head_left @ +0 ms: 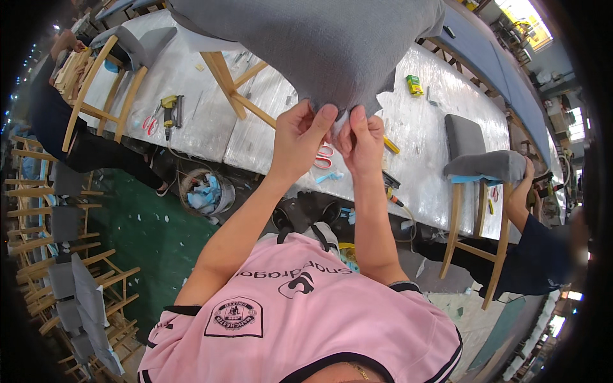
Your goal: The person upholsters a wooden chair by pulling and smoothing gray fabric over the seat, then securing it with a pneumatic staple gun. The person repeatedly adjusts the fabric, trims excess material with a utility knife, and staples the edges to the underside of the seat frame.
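A chair with grey fabric upholstery (345, 48) and pale wooden legs (222, 80) rests on the table in front of me. My left hand (299, 139) pinches the lower edge of the grey fabric between thumb and fingers. Close beside it, my right hand (364, 140) grips the same edge. A bit of pale material shows between the two hands. Red-handled scissors (324, 157) lie just under my hands, partly hidden by the left one. To the right of my right hand are a yellow-handled tool (391, 145) and part of an air tool (391, 180).
Plastic film covers the table (249, 143). A yellow-black staple gun (170, 113) and a green-yellow box (414, 85) lie on it. A scrap bucket (225, 195) stands below. Co-workers handle chairs at left (105, 83) and right (485, 167); several chairs are stacked at far left (70, 281).
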The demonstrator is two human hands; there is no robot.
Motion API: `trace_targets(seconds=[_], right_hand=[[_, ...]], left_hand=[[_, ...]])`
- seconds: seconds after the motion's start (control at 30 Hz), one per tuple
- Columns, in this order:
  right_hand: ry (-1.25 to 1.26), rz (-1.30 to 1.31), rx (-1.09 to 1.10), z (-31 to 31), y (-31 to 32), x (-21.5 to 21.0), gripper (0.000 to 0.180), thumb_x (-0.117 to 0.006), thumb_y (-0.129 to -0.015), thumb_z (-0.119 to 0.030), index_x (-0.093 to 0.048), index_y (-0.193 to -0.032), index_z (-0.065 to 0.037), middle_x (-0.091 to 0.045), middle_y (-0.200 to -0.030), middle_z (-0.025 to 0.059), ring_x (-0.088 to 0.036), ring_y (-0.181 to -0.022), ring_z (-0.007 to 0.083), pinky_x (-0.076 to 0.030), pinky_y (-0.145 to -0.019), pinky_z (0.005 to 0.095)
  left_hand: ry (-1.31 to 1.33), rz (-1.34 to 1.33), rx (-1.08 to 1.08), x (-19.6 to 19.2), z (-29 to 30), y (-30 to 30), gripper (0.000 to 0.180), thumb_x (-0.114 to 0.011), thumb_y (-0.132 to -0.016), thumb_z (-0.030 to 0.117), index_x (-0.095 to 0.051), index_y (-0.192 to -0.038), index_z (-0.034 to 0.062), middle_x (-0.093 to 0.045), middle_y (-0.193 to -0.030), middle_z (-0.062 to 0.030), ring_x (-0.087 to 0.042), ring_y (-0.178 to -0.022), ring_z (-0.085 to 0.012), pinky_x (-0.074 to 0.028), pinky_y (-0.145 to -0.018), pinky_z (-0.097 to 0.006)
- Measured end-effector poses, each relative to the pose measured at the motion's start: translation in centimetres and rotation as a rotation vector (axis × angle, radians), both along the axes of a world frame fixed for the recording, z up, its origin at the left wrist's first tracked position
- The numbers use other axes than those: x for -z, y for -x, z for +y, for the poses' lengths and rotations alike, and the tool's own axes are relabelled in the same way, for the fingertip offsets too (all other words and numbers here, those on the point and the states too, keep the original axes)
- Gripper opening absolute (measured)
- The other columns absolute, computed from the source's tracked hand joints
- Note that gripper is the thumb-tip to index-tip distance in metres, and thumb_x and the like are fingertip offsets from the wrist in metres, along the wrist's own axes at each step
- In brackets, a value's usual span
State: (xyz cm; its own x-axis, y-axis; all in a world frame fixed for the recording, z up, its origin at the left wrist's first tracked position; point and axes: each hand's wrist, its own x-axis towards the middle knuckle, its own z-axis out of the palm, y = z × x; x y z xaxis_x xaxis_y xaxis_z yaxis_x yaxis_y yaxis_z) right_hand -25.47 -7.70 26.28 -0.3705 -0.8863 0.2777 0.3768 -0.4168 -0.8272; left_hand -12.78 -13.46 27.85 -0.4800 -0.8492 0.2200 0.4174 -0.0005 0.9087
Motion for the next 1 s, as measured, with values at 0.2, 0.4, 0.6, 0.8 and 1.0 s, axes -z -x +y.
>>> trace_targets(seconds=[0.2,0.4,0.6,0.8,1.0], right_hand=[[0.053,-0.06,-0.04,-0.6,-0.4,0.8,0.057,-0.059,-0.106,-0.041,-0.058,-0.062,-0.005,-0.047,-0.046,0.001,-0.037,-0.035,0.0089,-0.024,-0.036,0.0266],[0.043,-0.011,-0.049,-0.8,-0.1,1.3,0.057,-0.056,-0.107,-0.04,-0.058,-0.062,-0.006,-0.046,-0.044,0.0014,-0.038,-0.035,0.0096,-0.027,-0.036,0.0263],[0.048,-0.022,-0.113,-0.6,-0.1,1.6,0.047,-0.059,-0.107,-0.036,-0.062,-0.072,-0.004,-0.048,-0.047,0.0031,-0.04,-0.036,0.0113,-0.029,-0.037,0.0276],[0.023,-0.143,0.017,-1.3,-0.5,2.4,0.043,-0.056,-0.108,-0.032,-0.063,-0.075,-0.003,-0.049,-0.048,0.004,-0.039,-0.034,0.0122,-0.029,-0.033,0.0282],[0.149,0.095,-0.053,-0.9,1.1,2.7,0.054,-0.05,-0.109,-0.041,-0.053,-0.068,-0.006,-0.042,-0.044,0.0028,-0.034,-0.031,0.0117,-0.028,-0.03,0.0272]], left_hand=[[0.178,-0.156,-0.076,-0.6,-0.3,-1.1,0.034,-0.078,-0.095,0.033,-0.064,-0.088,0.0029,-0.062,-0.066,-0.002,-0.055,-0.061,-0.0063,-0.042,-0.056,-0.023],[1.364,-0.446,-0.585,-9.7,-4.6,-2.8,0.038,-0.081,-0.087,0.034,-0.072,-0.102,-0.0001,-0.061,-0.133,-0.0175,-0.06,-0.118,-0.0355,-0.045,-0.101,-0.045],[1.687,-0.513,-0.527,-10.5,-7.5,4.4,0.049,-0.063,-0.096,0.041,-0.068,-0.123,0.0004,-0.063,-0.135,-0.019,-0.051,-0.135,-0.0406,-0.032,-0.119,-0.051],[2.021,-1.036,-0.122,-14.2,-2.2,6.2,0.046,-0.074,-0.083,0.033,-0.075,-0.123,0.0094,-0.061,-0.142,-0.0187,-0.056,-0.133,-0.0384,-0.039,-0.117,-0.049],[1.431,-0.685,-0.249,-16.4,-15.1,1.0,0.047,-0.058,-0.096,0.034,-0.067,-0.127,-0.0016,-0.063,-0.139,-0.021,-0.056,-0.133,-0.0345,-0.038,-0.116,-0.051]])
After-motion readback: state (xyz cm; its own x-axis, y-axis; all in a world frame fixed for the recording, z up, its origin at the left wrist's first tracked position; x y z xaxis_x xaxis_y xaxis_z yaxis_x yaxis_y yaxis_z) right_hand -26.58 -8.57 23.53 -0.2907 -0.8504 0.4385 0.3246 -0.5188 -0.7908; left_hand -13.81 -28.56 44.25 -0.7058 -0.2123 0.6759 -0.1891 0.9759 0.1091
